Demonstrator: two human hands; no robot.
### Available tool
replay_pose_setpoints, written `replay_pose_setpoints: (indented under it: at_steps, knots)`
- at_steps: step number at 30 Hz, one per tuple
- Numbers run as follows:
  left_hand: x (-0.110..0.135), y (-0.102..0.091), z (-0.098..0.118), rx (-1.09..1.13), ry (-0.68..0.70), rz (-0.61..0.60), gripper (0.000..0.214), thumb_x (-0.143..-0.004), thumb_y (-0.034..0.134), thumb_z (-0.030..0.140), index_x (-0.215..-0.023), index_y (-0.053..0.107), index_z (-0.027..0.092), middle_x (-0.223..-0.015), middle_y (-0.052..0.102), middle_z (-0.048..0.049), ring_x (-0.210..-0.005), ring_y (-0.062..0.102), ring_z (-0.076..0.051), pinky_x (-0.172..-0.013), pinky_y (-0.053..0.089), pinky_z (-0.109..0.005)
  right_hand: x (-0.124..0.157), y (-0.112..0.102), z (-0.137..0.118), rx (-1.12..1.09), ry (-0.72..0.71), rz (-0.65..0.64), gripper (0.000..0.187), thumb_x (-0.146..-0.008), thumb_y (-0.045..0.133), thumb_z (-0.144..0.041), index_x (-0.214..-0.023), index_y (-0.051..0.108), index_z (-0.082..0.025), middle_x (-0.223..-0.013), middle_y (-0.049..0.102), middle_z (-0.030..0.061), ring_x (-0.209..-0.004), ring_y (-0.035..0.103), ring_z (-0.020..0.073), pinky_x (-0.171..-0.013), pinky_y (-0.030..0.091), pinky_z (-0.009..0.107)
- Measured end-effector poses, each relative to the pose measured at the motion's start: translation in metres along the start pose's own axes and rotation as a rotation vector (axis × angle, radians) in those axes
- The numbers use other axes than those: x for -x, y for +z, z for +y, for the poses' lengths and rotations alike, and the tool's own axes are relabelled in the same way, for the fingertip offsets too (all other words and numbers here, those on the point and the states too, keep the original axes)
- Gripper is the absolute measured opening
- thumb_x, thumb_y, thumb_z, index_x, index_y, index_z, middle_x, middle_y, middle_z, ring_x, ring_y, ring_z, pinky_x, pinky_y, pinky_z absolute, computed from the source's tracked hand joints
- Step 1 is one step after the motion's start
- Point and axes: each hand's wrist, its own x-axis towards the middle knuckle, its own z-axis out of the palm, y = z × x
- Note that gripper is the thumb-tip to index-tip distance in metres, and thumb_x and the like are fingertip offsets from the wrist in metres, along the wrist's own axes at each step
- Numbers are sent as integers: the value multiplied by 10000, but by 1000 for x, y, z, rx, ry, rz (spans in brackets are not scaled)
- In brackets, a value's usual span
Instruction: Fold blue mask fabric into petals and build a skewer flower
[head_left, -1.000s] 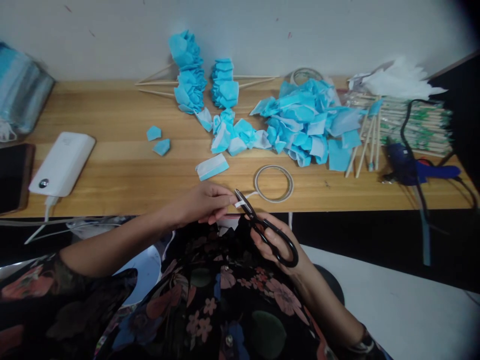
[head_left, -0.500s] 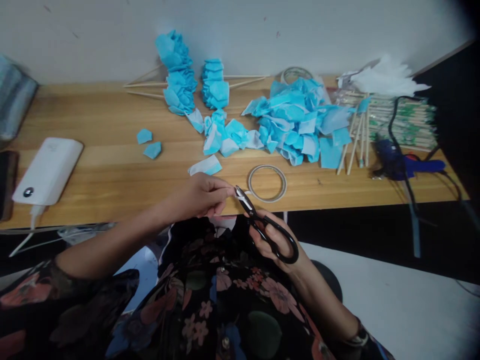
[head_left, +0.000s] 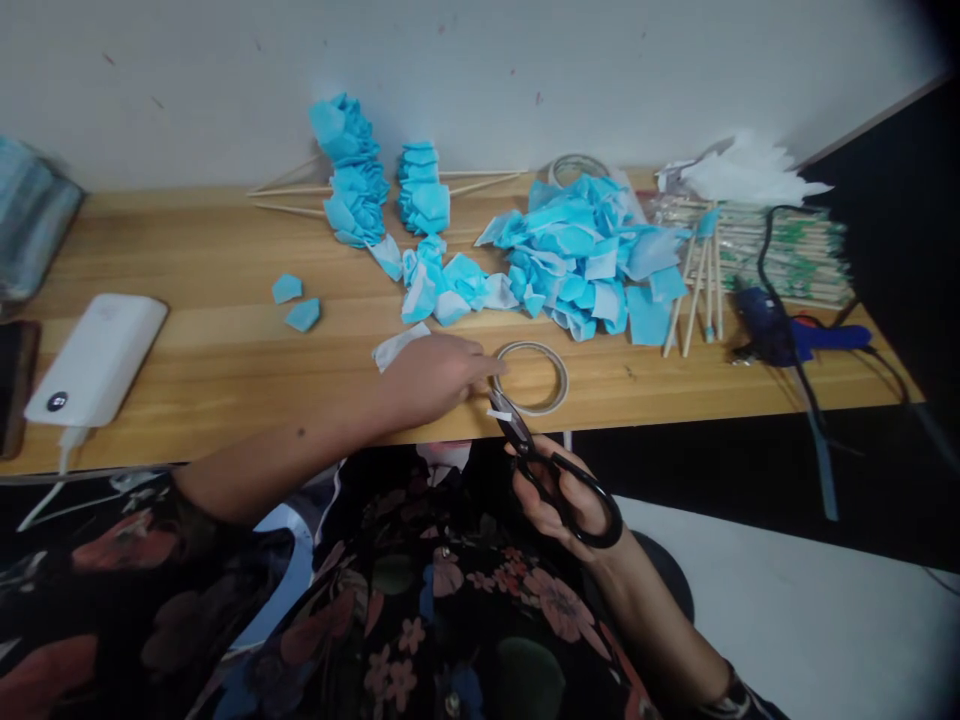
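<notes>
My right hand (head_left: 559, 495) grips a pair of black-handled scissors (head_left: 525, 450) by the loops, blades pointing up and left. A small white strip of tape (head_left: 499, 414) clings across the blades. Just above the tips, my left hand (head_left: 446, 378) has its fingers at the left rim of a roll of tape (head_left: 564, 385) lying flat on the table; the fingertips are slightly blurred and look closed on the rim. Partly under the left hand lies a blue and white cloth-like strip (head_left: 397, 345).
Blue petal-like pieces (head_left: 577, 250) are heaped behind the roll. Blue flower bundles on sticks (head_left: 352, 190) lie by the wall. Loose wooden sticks (head_left: 697, 290) and a blue glue gun (head_left: 817, 338) are on the right. A white power bank (head_left: 97, 360) sits on the left.
My left hand has left the scissor tips and moved right to the tape roll. The tape strip now sits on the blades. The scissors have shifted slightly right and down.
</notes>
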Motion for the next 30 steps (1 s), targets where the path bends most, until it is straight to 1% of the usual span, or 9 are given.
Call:
replay_pose_setpoints:
  at_steps: [2,4,7,10,14,16,20,23,30]
  knots:
    - [-9,0,-2,-118,77,-10,191,-1003,598,233,-1015,785,195,-961,756,-94,-926,672,-232,-715,391,-288,2,4,0,41,10,-25,535,-877,769,-650,-1205,656,-243,-695,511,-53,-486,240,49,-411,182,184]
    - [-15,1,-5,-171,152,-6,228,-1039,583,306,-959,758,182,-902,719,-81,-880,642,-217,-709,369,-291,3,9,-2,127,19,-36,558,-879,759,-665,-1218,641,-238,-723,522,-50,-504,266,53,-441,196,197]
    - [-19,5,-11,-204,196,31,249,-1061,564,325,-976,739,169,-910,701,-80,-880,625,-213,-735,369,-305,4,16,-5,263,32,-121,631,-853,765,-704,-1238,641,-219,-808,566,-24,-578,351,71,-513,271,214]
    - [-18,11,-19,-195,217,138,263,-1078,543,324,-1017,741,162,-961,713,-92,-934,637,-223,-760,387,-315,10,20,-12,280,40,-207,665,-843,760,-730,-1254,641,-222,-902,618,10,-650,450,99,-574,370,231]
    - [-11,13,-27,-75,299,330,374,-1114,463,418,-1058,754,190,-951,728,-79,-935,657,-198,-775,429,-295,20,20,-26,290,26,4,617,-898,728,-688,-1306,632,-236,-998,665,51,-814,630,177,-757,534,315]
    - [-7,11,-27,-1,345,414,403,-1113,456,460,-1063,756,196,-929,738,-72,-900,669,-184,-769,449,-284,19,14,-30,343,-9,13,587,-905,741,-653,-1295,643,-226,-1003,678,56,-828,659,185,-794,553,325]
    - [-2,9,-23,127,409,499,389,-1098,497,477,-1001,752,199,-883,756,-57,-843,690,-155,-761,470,-254,6,-4,-32,438,-74,-140,527,-918,770,-569,-1300,642,-228,-994,695,49,-742,653,147,-698,566,289]
    - [1,8,-21,178,392,498,392,-1092,508,489,-973,743,199,-861,766,-50,-830,705,-146,-763,477,-242,-1,-9,-33,481,-129,-113,460,-941,762,-520,-1289,655,-237,-967,711,45,-666,618,124,-641,572,276]
    - [8,10,-15,221,423,557,287,-1078,581,391,-965,751,189,-871,779,-40,-851,723,-142,-763,478,-238,-9,1,-30,479,-128,-102,469,-916,777,-554,-1248,696,-233,-887,725,32,-574,562,103,-530,521,244]
